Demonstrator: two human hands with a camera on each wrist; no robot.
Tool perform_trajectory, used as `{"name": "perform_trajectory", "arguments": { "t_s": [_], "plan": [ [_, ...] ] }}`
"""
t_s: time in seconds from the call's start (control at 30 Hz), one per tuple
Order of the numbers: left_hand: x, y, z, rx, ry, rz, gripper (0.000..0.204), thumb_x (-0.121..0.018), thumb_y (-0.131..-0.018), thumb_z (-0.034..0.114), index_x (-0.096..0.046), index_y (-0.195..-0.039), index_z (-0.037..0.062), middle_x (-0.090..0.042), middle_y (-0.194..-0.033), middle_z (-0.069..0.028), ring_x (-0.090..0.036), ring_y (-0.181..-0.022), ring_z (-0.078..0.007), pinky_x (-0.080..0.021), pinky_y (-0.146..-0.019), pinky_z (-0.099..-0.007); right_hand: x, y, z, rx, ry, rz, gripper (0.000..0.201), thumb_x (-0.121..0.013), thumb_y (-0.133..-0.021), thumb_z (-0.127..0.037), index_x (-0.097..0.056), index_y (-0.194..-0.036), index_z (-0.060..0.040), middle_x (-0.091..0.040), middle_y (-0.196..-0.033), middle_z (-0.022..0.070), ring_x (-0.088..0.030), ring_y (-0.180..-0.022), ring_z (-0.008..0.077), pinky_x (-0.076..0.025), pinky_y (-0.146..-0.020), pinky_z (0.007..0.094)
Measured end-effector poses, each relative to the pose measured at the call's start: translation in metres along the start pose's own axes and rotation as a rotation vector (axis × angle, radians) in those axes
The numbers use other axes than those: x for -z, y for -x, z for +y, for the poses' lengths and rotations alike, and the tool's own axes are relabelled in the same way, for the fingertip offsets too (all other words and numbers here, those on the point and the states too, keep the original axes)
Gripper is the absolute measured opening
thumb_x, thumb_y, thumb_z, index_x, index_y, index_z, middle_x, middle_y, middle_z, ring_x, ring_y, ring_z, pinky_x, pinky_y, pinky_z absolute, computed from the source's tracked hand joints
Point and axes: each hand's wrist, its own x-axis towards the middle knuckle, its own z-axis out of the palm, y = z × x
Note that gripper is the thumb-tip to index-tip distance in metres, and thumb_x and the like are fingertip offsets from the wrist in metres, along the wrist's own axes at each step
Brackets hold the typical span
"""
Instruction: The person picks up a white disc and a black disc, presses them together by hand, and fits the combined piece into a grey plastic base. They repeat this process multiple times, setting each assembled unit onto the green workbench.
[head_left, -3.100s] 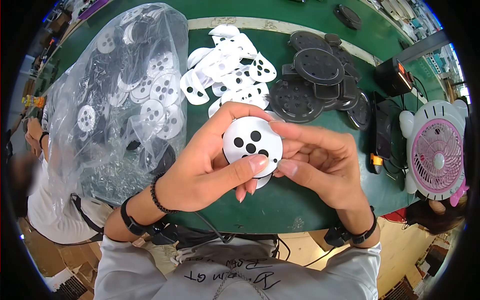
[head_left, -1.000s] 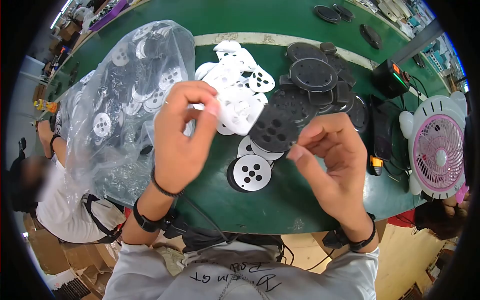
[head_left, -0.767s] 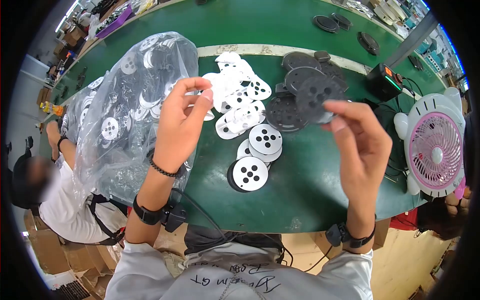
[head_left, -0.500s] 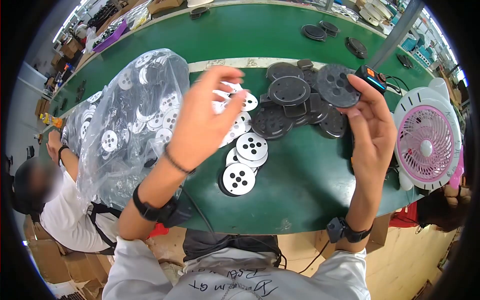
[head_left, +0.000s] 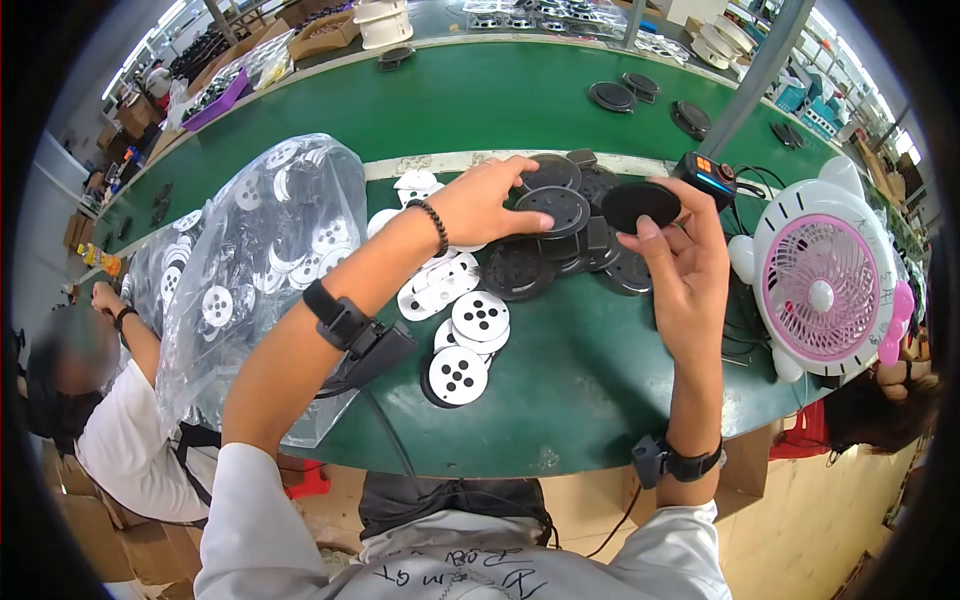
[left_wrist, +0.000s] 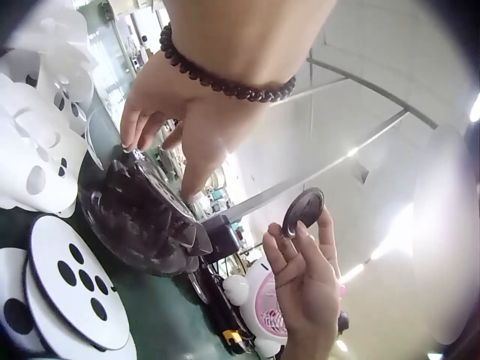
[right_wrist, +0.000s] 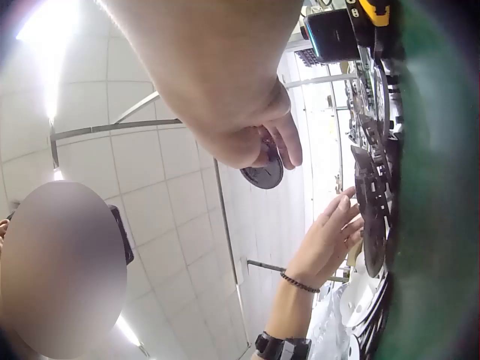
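Observation:
My right hand (head_left: 690,265) holds a thin black round pad (head_left: 632,204) by its edge, thumb below and fingers behind, raised beside the pile of black parts. The same pad (left_wrist: 304,211) shows in the left wrist view, tilted. My left hand (head_left: 478,207) reaches over that pile, its thumb and fingers spread across the topmost black round housing (head_left: 566,208). Fingertips and thumb lie right at its rim in the left wrist view. White round pads (head_left: 458,376) with black dots lie stacked in front. White peeled-looking sheets (head_left: 440,285) are heaped beside the left forearm.
A clear plastic bag (head_left: 270,270) of white dotted discs lies at the left. A pink and white fan (head_left: 825,290) and a black box (head_left: 705,178) with cables stand at the right. More black housings (head_left: 612,97) lie farther back. Another person (head_left: 120,400) sits at left.
The white disc held in both hands was separated; my left hand let go of the white sheet and moved right to the housings. My right hand carried the dark pad up and right.

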Motion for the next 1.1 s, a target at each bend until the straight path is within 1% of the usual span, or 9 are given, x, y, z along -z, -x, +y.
{"name": "perform_trajectory", "arguments": {
  "t_s": [0.17,0.3,0.4,0.5,0.57,0.7,0.87,1.03,1.1],
  "plan": [
    [0.003,-0.013,0.007,0.104,0.035,-0.09,0.091,-0.087,-0.078,0.047,-0.045,-0.145,0.0039,-0.061,-0.116,-0.0152,-0.061,-0.105,-0.0267,-0.051,-0.092,-0.0384,-0.002,0.001,0.005,0.003,-0.014,0.012,0.039,-0.061,-0.096,0.007,-0.05,-0.133,0.0025,-0.061,-0.109,0.009,-0.068,-0.095,0.0138,-0.058,-0.082,0.0269],
    [0.027,0.002,0.031,-0.042,0.026,-0.033,0.056,-0.082,-0.086,0.028,-0.058,-0.129,0.0023,-0.058,-0.096,-0.0077,-0.058,-0.091,-0.0167,-0.051,-0.081,-0.0322,0.007,0.002,0.0,-0.108,-0.041,0.05,0.05,-0.07,-0.09,0.006,-0.047,-0.135,0.0027,-0.067,-0.106,0.0099,-0.069,-0.09,0.0132,-0.057,-0.074,0.0255],
    [0.039,0.054,0.043,-0.149,0.275,0.152,0.035,-0.074,-0.093,0.013,-0.06,-0.122,-0.0006,-0.061,-0.105,-0.0078,-0.06,-0.092,-0.0109,-0.052,-0.078,-0.0271,0.008,0.003,-0.009,-0.125,-0.113,0.072,0.044,-0.072,-0.088,0.006,-0.053,-0.128,0.0036,-0.07,-0.107,0.0105,-0.067,-0.085,0.0106,-0.055,-0.073,0.023],
    [0.052,0.155,0.09,0.117,0.757,0.319,0.024,-0.066,-0.097,0.005,-0.059,-0.118,-0.0046,-0.061,-0.111,-0.0059,-0.061,-0.092,-0.01,-0.053,-0.08,-0.026,0.007,0.007,-0.016,-0.073,-0.183,0.047,0.042,-0.068,-0.089,0.007,-0.056,-0.13,0.0035,-0.069,-0.11,0.0085,-0.064,-0.092,0.0089,-0.052,-0.075,0.022],
    [0.033,0.226,0.085,0.262,0.701,0.407,0.034,-0.065,-0.095,-0.001,-0.052,-0.127,-0.0028,-0.058,-0.118,-0.0064,-0.061,-0.099,-0.0103,-0.054,-0.082,-0.0267,0.006,0.009,-0.017,0.027,-0.143,0.001,0.044,-0.065,-0.091,0.005,-0.054,-0.134,0.0039,-0.067,-0.115,0.0101,-0.063,-0.1,0.011,-0.051,-0.08,0.0232],
    [-0.013,0.31,0.092,0.536,1.085,0.658,0.057,-0.06,-0.092,-0.008,-0.036,-0.142,0.0046,-0.055,-0.124,-0.0095,-0.061,-0.109,-0.014,-0.056,-0.087,-0.0298,-0.013,0.023,-0.027,-0.029,-0.175,-0.015,0.05,-0.06,-0.093,0.003,-0.049,-0.141,0.0052,-0.064,-0.115,0.0104,-0.062,-0.105,0.0156,-0.048,-0.096,0.0294],
    [-0.025,0.287,0.093,0.405,1.071,0.743,0.068,-0.057,-0.089,-0.01,-0.028,-0.149,0.0058,-0.056,-0.131,-0.0198,-0.061,-0.121,-0.0265,-0.06,-0.092,-0.04,-0.024,0.045,-0.021,-0.069,-0.24,-0.264,0.049,-0.072,-0.083,0.007,-0.055,-0.128,0.0049,-0.061,-0.114,0.0097,-0.061,-0.105,0.0145,-0.049,-0.093,0.0282],
    [-0.015,0.237,0.075,0.37,1.069,0.606,0.054,-0.048,-0.095,-0.008,-0.036,-0.147,0.0037,-0.057,-0.131,-0.0142,-0.062,-0.118,-0.0242,-0.058,-0.093,-0.0379,-0.044,0.057,-0.021,-0.288,-0.483,-0.51,0.04,-0.068,-0.084,0.019,-0.058,-0.12,0.0034,-0.06,-0.111,0.0088,-0.06,-0.101,0.0118,-0.055,-0.086,0.0273],
    [-0.01,0.216,0.072,0.335,1.046,0.555,0.047,-0.053,-0.096,-0.004,-0.046,-0.142,0.0028,-0.057,-0.131,-0.0093,-0.056,-0.122,-0.0154,-0.053,-0.097,-0.0306,-0.043,0.055,-0.019,-0.296,-0.466,-0.494,0.039,-0.068,-0.085,0.017,-0.06,-0.12,0.0028,-0.059,-0.11,0.0079,-0.059,-0.1,0.0118,-0.054,-0.084,0.0264]
  ]
}}
